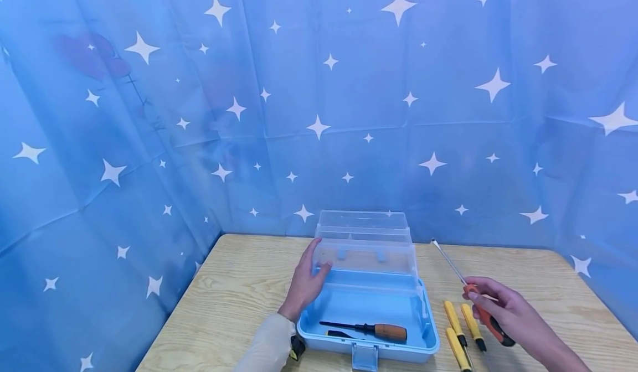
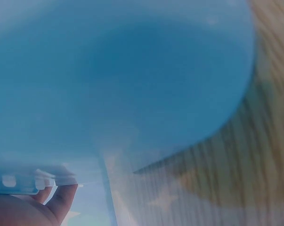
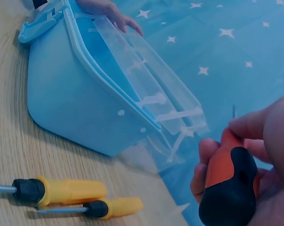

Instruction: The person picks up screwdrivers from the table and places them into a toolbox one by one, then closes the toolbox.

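Observation:
My right hand (image 1: 508, 311) grips a flat-tipped screwdriver (image 1: 492, 323) by its red-orange and black handle, the shaft slanting up and away to the left. A light blue toolbox (image 1: 369, 343) stands open in the head view, its clear plastic lid (image 1: 369, 253) raised at the back. My left hand (image 1: 305, 283) holds the left edge of that lid, thumb on the inner side. Inside the box lies a wooden-handled screwdriver (image 1: 390, 332) beside a smaller black-and-yellow tool (image 1: 339, 334). Several yellow-handled screwdrivers (image 1: 452, 316) lie on the table, left of my right hand.
The toolbox's front latch (image 1: 365, 356) hangs down. A black-and-yellow object (image 1: 297, 347) sits by the box's left front corner, partly behind my sleeve. The wooden table (image 1: 224, 294) ends at a blue star-patterned curtain (image 1: 319, 139) at the back and left.

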`<state>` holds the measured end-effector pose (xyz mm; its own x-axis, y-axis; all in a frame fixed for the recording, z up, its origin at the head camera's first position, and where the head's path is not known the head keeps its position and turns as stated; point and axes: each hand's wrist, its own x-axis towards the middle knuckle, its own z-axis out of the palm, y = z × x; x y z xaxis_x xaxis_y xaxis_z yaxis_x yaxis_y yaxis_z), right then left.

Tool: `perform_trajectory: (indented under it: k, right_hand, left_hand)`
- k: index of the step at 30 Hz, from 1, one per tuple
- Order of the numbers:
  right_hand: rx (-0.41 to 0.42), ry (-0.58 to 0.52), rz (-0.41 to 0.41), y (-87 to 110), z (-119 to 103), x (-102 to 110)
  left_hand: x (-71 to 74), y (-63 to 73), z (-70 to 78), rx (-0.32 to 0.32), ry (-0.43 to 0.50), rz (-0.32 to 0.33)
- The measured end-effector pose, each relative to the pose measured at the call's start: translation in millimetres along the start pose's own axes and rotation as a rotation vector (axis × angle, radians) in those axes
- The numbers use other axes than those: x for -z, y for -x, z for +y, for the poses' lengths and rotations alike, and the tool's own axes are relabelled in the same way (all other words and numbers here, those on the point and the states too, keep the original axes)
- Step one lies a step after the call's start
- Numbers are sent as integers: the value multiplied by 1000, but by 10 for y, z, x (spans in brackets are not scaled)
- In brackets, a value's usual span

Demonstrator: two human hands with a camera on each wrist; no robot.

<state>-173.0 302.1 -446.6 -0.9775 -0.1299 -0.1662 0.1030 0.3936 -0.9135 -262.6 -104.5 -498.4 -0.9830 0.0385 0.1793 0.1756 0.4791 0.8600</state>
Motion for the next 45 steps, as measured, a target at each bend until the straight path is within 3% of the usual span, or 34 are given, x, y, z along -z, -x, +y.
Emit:
perform_trajectory:
  k: [16,30,38,45]
  right_hand:
    - [61,1,-30,-56,-111,-128]
    - [123,-7,-110,-102,-179,-196]
    - [113,22,-90,-128,-220,-268]
    - [157,18,-104,-145,-278,-341]
  left_hand:
    - [5,4,-1,-2,-4,0]
    - [6,-11,-24,-12,3,-2]
    - [11,-20,-19,-19,0,-3]
    - [12,-16,-13,-16,-2,-5]
